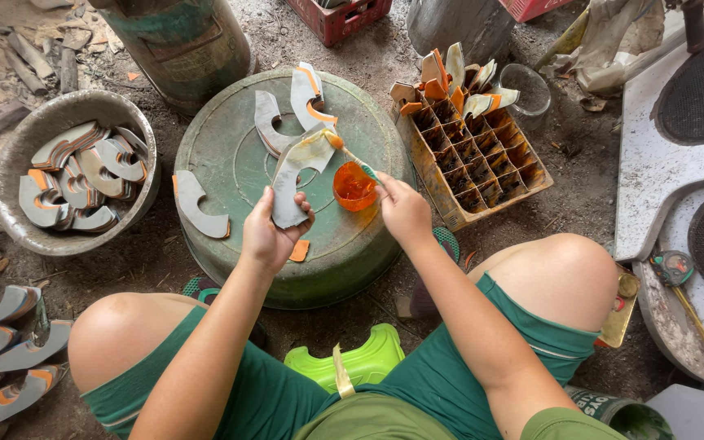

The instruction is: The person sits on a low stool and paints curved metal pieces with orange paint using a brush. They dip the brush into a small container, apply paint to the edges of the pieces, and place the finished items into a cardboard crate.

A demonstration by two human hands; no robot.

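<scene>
Work surface: an upturned green basin [230, 163] on the dirt floor [580, 187]. Lying on it, beyond the hands: two grey curved pieces [291, 106] with orange edging. Left of the left hand: one grey curved piece [193, 204]. Between the hands: a small orange cup [354, 186].

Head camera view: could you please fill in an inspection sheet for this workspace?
Surface: upturned green tub on dirt ground, serving as a table.
Job's things: left hand holds a curved grey piece; right hand holds a brush touching it; orange cup beside it.
Clutter: basin of curved pieces; divided orange crate; more pieces on the tub.
Hands: both gripping.
Cables: nothing seen.
Surroundings: green drum, red crate.
</scene>
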